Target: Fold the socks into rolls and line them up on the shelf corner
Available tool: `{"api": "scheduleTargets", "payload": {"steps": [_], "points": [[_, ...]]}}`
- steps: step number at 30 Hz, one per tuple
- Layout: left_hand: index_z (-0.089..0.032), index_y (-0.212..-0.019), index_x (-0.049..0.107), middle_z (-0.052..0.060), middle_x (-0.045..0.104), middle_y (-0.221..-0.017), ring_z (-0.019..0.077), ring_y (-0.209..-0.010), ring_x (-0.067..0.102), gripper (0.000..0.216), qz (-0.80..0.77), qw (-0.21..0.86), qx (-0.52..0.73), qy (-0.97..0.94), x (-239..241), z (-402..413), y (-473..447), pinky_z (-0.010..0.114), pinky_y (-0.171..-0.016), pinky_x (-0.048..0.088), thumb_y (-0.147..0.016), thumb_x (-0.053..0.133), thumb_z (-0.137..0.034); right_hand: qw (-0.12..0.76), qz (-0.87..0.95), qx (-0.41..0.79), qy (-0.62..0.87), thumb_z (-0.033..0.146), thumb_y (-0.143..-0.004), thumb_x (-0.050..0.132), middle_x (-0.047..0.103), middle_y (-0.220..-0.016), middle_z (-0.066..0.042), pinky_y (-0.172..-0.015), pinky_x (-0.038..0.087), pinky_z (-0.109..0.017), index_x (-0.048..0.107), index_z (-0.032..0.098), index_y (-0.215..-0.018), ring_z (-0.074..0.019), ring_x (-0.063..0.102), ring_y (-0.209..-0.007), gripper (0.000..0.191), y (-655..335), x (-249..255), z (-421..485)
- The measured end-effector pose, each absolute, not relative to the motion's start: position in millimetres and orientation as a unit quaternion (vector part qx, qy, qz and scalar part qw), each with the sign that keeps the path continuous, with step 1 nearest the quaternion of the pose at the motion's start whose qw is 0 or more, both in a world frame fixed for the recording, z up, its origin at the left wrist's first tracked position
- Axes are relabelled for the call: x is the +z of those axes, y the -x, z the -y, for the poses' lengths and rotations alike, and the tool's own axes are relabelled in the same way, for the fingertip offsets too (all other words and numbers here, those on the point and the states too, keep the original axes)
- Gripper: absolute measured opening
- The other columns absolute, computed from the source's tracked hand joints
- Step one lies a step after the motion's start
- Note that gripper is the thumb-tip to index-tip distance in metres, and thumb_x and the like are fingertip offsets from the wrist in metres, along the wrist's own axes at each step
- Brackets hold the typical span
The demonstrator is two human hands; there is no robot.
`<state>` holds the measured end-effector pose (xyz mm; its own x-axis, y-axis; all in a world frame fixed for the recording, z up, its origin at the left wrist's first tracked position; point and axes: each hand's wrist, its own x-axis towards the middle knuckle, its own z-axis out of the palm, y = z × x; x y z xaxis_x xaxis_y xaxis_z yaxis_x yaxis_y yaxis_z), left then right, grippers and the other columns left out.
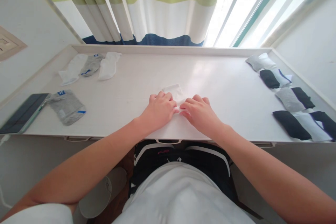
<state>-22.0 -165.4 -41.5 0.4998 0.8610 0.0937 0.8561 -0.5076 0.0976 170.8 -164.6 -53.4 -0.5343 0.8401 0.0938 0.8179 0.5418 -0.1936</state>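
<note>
A white sock [174, 91] lies on the table in front of me, partly covered by my fingers. My left hand [160, 109] grips its near left side, the fingers curled and the thumb pressed in toward the middle. Opposite it, my right hand [198, 112] pinches the near right edge between thumb and fingers. The two hands almost meet over the near end of the sock, so that end is mostly hidden. The far end lies flat on the table beyond my fingertips.
Loose white and grey socks [91, 64] lie at the back left, with a grey sock [68, 106] nearer me. A tablet [25, 112] rests at the left edge. Several folded socks [292, 124] in black, white and grey line the right side. A raised rim [168, 50] bounds the white table.
</note>
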Motion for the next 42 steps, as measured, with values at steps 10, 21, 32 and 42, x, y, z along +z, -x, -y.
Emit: {"api": "scheduleTargets", "payload": {"steps": [10,21,32,42], "points": [[-0.022,-0.096,0.076,0.009,0.069,-0.109,0.0292,-0.105,0.057,0.013,-0.491,0.0,0.107,-0.865,-48.2,167.0,25.5,0.047,-0.091,0.039,-0.096,0.063,-0.021,0.054,0.875,0.095,0.472,0.024,-0.105,0.054,0.074,-0.097,-0.007,-0.079,0.027,-0.038,0.072,0.021,-0.09,-0.0259,0.054,-0.097,0.024,-170.0,-45.1,156.5],[-0.018,-0.098,0.075,0.011,0.069,-0.107,0.0282,-0.104,0.058,0.025,-0.542,0.053,0.051,-0.837,-47.3,164.5,21.1,0.04,-0.084,0.041,-0.105,0.053,-0.027,0.102,0.88,0.063,0.46,0.022,-0.098,0.066,0.074,-0.106,-0.006,-0.086,0.029,-0.04,0.072,0.023,-0.106,-0.0265,0.054,-0.103,0.01,-174.1,-54.2,162.3],[-0.023,-0.107,0.071,0.007,0.074,-0.11,0.0305,-0.11,0.058,0.021,-0.517,-0.041,0.088,-0.851,-50.3,181.5,30.4,0.048,-0.095,0.037,-0.091,0.077,-0.035,0.056,0.889,0.075,0.448,0.022,-0.104,0.054,0.072,-0.099,-0.006,-0.083,0.028,-0.039,0.075,0.022,-0.099,-0.0243,0.054,-0.098,0.021,-167.2,-48.0,159.4],[-0.023,-0.101,0.075,0.007,0.071,-0.115,0.0278,-0.109,0.058,0.015,-0.553,0.037,0.079,-0.829,-54.4,169.0,32.1,0.044,-0.089,0.041,-0.101,0.063,-0.031,0.101,0.872,0.068,0.474,0.03,-0.098,0.068,0.071,-0.112,-0.007,-0.087,0.031,-0.039,0.072,0.025,-0.114,-0.0264,0.056,-0.103,0.018,-171.0,-51.5,162.2]]}}
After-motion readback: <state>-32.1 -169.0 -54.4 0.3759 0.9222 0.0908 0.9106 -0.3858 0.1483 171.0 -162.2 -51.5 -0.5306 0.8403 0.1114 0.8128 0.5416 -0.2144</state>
